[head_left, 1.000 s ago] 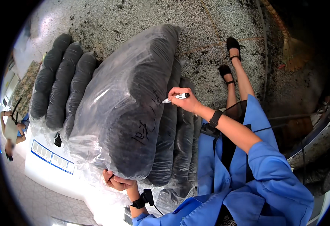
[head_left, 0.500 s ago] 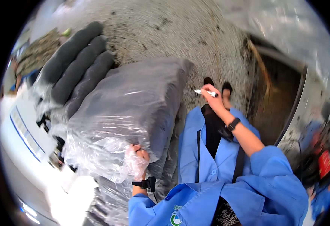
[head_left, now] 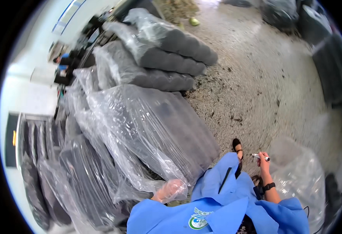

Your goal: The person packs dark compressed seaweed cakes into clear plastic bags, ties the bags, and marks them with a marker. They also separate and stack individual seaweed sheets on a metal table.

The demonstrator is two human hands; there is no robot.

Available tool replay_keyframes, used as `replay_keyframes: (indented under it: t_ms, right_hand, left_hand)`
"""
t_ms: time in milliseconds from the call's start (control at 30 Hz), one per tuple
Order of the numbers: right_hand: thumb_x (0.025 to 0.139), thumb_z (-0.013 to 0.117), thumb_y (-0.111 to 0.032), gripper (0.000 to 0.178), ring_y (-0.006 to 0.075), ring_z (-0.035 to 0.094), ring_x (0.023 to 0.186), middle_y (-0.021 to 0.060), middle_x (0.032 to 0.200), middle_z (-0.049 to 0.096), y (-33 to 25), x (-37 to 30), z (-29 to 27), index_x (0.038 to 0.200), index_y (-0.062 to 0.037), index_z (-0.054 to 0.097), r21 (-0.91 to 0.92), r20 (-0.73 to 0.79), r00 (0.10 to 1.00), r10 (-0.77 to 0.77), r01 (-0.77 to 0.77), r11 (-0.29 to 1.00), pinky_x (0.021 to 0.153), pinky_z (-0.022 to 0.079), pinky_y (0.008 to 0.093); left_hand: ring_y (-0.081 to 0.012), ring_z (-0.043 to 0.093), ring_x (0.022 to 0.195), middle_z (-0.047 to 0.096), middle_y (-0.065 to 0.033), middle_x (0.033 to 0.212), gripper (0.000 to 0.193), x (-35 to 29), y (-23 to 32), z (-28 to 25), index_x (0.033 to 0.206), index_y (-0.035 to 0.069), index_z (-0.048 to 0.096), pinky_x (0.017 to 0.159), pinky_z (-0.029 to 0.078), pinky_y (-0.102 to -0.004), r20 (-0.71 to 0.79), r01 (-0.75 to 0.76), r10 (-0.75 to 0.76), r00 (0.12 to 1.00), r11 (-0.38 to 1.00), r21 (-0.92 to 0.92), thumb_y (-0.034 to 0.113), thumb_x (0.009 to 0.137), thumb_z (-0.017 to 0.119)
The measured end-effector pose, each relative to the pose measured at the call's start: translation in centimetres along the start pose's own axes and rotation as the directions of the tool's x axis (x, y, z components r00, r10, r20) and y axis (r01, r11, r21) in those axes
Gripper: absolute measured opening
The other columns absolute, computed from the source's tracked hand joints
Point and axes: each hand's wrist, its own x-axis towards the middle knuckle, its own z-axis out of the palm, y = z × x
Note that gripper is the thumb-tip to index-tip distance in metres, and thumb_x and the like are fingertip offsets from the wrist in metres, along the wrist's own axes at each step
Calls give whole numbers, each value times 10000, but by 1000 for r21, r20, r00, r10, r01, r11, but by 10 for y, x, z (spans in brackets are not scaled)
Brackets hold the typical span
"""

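My left hand (head_left: 169,190) is at the near corner of a large clear plastic bag (head_left: 124,117) packed with dark grey padded material. Film lies over the fingers, which look closed on the bag's loose edge, though the plastic partly blurs them. Off to the right, my right hand (head_left: 264,162) grips a white marker pen (head_left: 258,156) with a dark end, its tip pointing left. Neither the pen nor that hand touches the bag.
Beyond the bag, dark grey rolls in clear plastic (head_left: 167,58) are stacked. More wrapped bundles (head_left: 89,175) stand at the left. The speckled floor (head_left: 253,78) carries dark scraps. Clear plastic sheeting (head_left: 295,167) lies right of me, and dark bags (head_left: 280,15) stand at far right.
My view has swung left, bringing more wrapped bundles into sight. My left hand still holds the bag's edge. My right hand, still with the marker pen, now appears farther right and lower.
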Motion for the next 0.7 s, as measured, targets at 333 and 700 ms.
replay_keyframes:
  t_ms: [333,700]
  right_hand:
    - [864,627,-278,226,101,544,643,29,715,589,-200,135,147,943,-66,623,-445,418,888,-193,385,809,573,438,262]
    - [809,668,-212,189,208,616,747,93,841,649,-291,235,406,942,-80,650,-253,857,468,-216,747,616,727,485,313]
  left_hand:
    - [-192,551,673,600,-105,736,194,-4,74,-91,877,14,568,612,441,-326,429,619,-463,776,430,-657,207,893,548]
    - [-236,597,820,616,-160,906,466,95,-165,-248,1098,-8,543,726,475,-344,-335,739,-932,137,321,-592,331,806,674]
